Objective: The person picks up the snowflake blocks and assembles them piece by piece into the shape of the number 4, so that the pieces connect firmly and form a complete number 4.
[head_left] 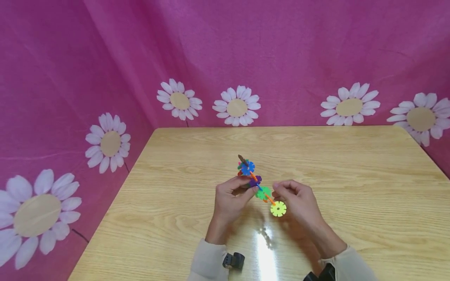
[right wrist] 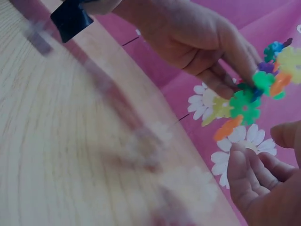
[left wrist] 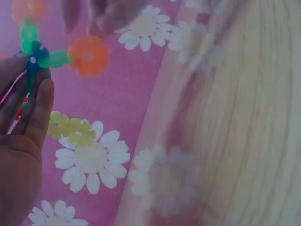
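In the head view, my left hand (head_left: 230,197) pinches a joined chain of notched plastic discs above the table. The chain has a blue disc (head_left: 248,168) and a brown one at its far end, then purple, a green disc (head_left: 263,192) and a yellow disc (head_left: 278,208) nearest me. The left wrist view shows my fingertips on a dark blue disc (left wrist: 36,55), with an orange disc (left wrist: 89,56) joined through a green one. My right hand (head_left: 299,199) is close beside the chain's near end. In the right wrist view its thumb and fingers stand apart, with nothing between them.
The wooden table (head_left: 158,218) lies beneath both hands and reflects a bright light near me. A pink cloth (head_left: 281,47) with large white daisies hangs behind and left of it. Dark straps with black devices (head_left: 235,260) sit at the wrists.
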Demonstrator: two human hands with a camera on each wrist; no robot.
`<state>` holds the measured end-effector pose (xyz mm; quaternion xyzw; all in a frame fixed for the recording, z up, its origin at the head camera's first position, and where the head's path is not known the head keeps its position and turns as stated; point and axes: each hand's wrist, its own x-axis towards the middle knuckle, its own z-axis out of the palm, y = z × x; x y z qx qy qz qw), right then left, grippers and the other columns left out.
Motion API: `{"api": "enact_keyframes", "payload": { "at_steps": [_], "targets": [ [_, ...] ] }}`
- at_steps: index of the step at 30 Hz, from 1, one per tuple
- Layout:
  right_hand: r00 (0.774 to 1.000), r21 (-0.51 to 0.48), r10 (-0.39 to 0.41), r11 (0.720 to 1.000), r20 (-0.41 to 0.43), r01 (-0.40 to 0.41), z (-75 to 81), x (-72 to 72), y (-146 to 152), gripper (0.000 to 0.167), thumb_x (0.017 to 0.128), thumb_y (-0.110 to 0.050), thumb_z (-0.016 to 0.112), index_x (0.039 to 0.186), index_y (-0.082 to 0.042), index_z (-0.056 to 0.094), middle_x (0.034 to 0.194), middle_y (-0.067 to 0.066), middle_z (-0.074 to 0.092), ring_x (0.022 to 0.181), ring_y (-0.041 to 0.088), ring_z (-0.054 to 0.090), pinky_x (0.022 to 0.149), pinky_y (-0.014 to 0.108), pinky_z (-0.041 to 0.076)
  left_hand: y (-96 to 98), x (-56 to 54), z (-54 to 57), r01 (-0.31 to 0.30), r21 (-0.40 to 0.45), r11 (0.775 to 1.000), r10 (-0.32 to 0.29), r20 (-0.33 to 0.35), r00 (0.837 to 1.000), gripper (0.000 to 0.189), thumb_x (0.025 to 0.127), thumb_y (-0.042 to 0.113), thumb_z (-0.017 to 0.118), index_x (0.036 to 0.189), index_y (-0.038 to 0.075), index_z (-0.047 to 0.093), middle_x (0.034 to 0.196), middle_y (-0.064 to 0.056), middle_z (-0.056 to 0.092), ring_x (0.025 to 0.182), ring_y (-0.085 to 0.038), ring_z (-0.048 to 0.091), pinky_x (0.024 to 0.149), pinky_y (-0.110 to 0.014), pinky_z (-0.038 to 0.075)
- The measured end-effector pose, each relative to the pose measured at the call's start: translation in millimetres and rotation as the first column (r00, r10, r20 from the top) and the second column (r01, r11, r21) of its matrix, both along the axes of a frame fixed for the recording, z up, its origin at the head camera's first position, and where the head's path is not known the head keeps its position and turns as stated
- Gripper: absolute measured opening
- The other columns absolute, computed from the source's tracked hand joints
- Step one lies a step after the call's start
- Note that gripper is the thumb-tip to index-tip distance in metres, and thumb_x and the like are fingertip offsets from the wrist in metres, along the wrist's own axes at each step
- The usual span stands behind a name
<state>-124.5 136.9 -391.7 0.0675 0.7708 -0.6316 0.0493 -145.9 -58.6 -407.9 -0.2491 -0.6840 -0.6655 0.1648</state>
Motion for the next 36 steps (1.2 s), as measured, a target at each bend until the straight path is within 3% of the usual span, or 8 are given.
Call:
{"api": "enact_keyframes", "payload": {
  "at_steps": [5,8,12,17,22,29,33,36],
  "targets": [
    [0.999,-0.041,0.045,0.998,0.005,-0.044,-7.2,2.4,3.5,0.035,0.101,-0.023,0.060,0.120,0.006,0.065,0.096,0.011,0.073,0.084,0.020,0.069,0.070,0.025,0.053,6.1,0.5,2.7,0.044,0.003,0.999,-0.044,-0.014,0.999,0.018,0.084,-0.005,0.077,0.101,-0.005,0.075,0.100,-0.014,0.074,0.085,-0.027,0.072,0.072,-0.038,0.060],
    [0.997,-0.151,0.075,0.986,0.015,-0.072,-9.3,3.8,3.5,0.035,0.103,-0.019,0.056,0.122,0.010,0.061,0.095,0.017,0.071,0.079,0.026,0.070,0.064,0.027,0.056,8.8,1.1,5.3,0.052,-0.005,0.999,-0.052,-0.011,0.999,0.016,0.084,-0.006,0.076,0.100,-0.005,0.075,0.099,-0.014,0.074,0.084,-0.028,0.072,0.072,-0.037,0.060],
    [0.995,-0.226,0.100,0.970,0.027,-0.091,-10.7,5.3,2.9,0.037,0.105,-0.019,0.052,0.124,0.012,0.060,0.096,0.020,0.070,0.079,0.030,0.071,0.068,0.030,0.057,11.6,1.0,6.4,0.070,0.001,0.998,-0.070,-0.007,0.998,0.014,0.084,-0.008,0.075,0.098,-0.006,0.074,0.097,-0.017,0.074,0.083,-0.030,0.072,0.072,-0.040,0.060],
    [0.996,-0.152,0.092,0.984,0.016,-0.088,-12.1,6.5,3.3,0.040,0.105,-0.030,0.054,0.119,0.005,0.066,0.105,0.011,0.070,0.094,0.026,0.068,0.083,0.029,0.050,13.0,1.0,6.8,0.093,0.010,0.996,-0.093,-0.002,0.996,0.015,0.084,-0.008,0.075,0.099,-0.005,0.074,0.097,-0.017,0.074,0.083,-0.028,0.072,0.071,-0.040,0.060],
    [0.991,-0.284,0.131,0.952,0.032,-0.116,-15.1,8.8,4.3,0.043,0.105,-0.033,0.053,0.122,0.005,0.064,0.107,0.011,0.069,0.092,0.032,0.069,0.074,0.029,0.055,12.8,1.8,8.7,0.122,0.006,0.992,-0.122,0.011,0.992,0.015,0.086,-0.008,0.073,0.100,-0.005,0.074,0.099,-0.016,0.074,0.085,-0.025,0.072,0.073,-0.038,0.060],
    [0.993,-0.308,0.118,0.945,-0.001,-0.113,-21.0,11.8,10.5,0.030,0.102,-0.027,0.059,0.117,-0.003,0.069,0.081,0.000,0.062,0.066,0.010,0.053,0.058,0.022,0.045,11.1,0.5,14.9,0.139,-0.036,0.990,-0.138,0.030,0.990,0.018,0.086,-0.012,0.071,0.103,-0.007,0.072,0.101,-0.020,0.072,0.087,-0.034,0.072,0.076,-0.038,0.059],
    [0.994,-0.421,0.105,0.901,-0.021,-0.104,-23.1,11.5,12.2,0.018,0.100,-0.014,0.062,0.113,-0.004,0.070,0.094,0.003,0.067,0.080,0.012,0.063,0.074,0.024,0.055,10.4,-1.2,16.7,0.110,-0.094,0.990,-0.107,0.034,0.994,0.016,0.085,-0.009,0.073,0.101,-0.006,0.073,0.100,-0.016,0.073,0.084,-0.027,0.072,0.073,-0.036,0.059],
    [0.995,-0.519,0.093,0.850,-0.025,-0.092,-25.0,10.7,13.1,0.014,0.099,-0.005,0.062,0.108,-0.007,0.072,0.104,0.006,0.069,0.095,0.017,0.067,0.088,0.031,0.054,10.7,-0.8,17.5,0.094,-0.111,0.989,-0.089,0.046,0.995,0.014,0.085,-0.007,0.075,0.099,-0.003,0.075,0.099,-0.012,0.074,0.082,-0.022,0.072,0.072,-0.034,0.059]
  ]
}}
